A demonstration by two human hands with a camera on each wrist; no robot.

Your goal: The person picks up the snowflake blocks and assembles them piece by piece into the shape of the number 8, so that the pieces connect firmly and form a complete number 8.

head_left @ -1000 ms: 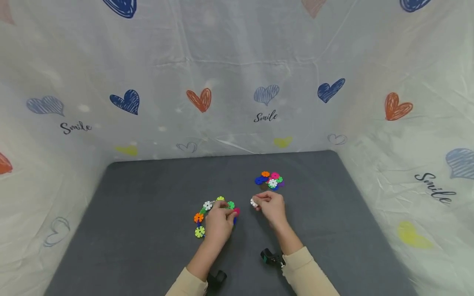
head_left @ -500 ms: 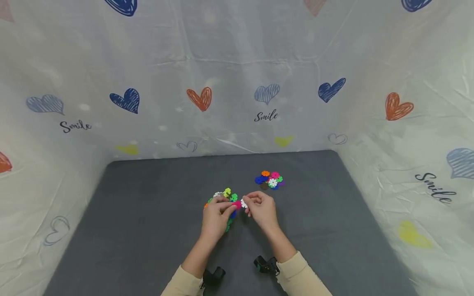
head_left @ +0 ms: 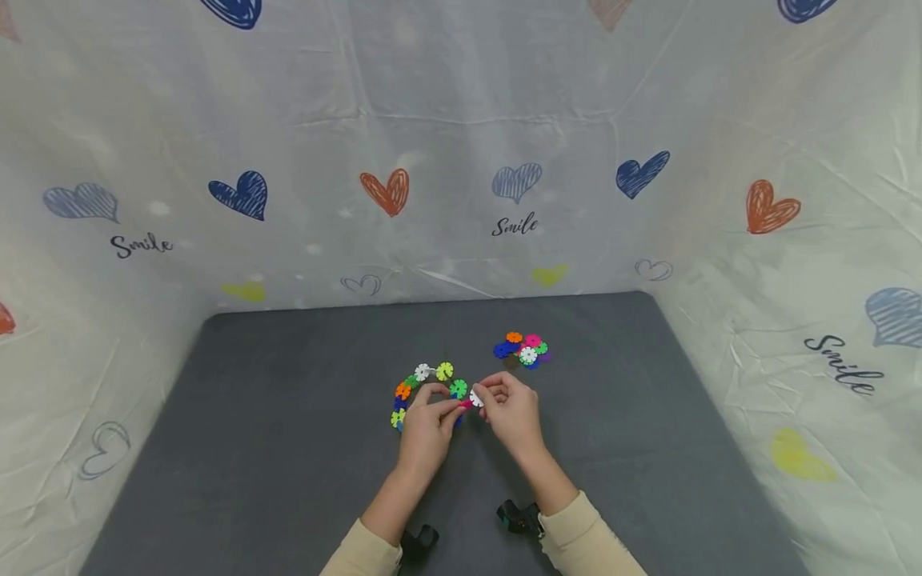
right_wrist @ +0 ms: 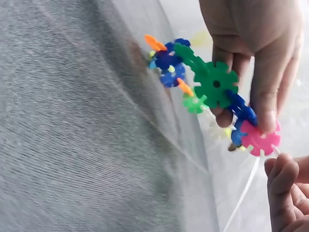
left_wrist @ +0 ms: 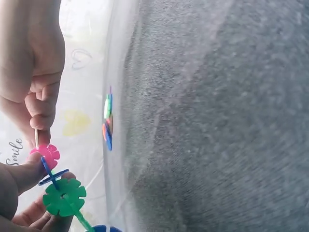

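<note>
My left hand (head_left: 425, 436) pinches a pink notched snowflake disc (right_wrist: 258, 140) between thumb and fingers. That disc ends a chain of interlocked discs, with a blue one and a green disc (right_wrist: 227, 79) just behind it. The rest of the chain curves round beyond the left hand, through a yellow disc (head_left: 444, 370) and an orange disc (head_left: 403, 390); part is hidden by the hand. Between the right hand's (head_left: 515, 420) thumb and fingers is a white disc (head_left: 475, 398). Seen edge-on in the left wrist view, the white disc (left_wrist: 36, 138) meets the pink disc's rim; how deep it sits I cannot tell.
A small pile of loose discs (head_left: 502, 350) lies on the grey table (head_left: 288, 480) beyond the right hand. Black wrist cameras (head_left: 421, 542) hang under both forearms. A heart-printed curtain (head_left: 446, 96) borders the table at the back and sides.
The right hand has brought the white disc leftward to the pink one. The left hand lifted and turned the chain, then shifted slightly; both discs now touch.
</note>
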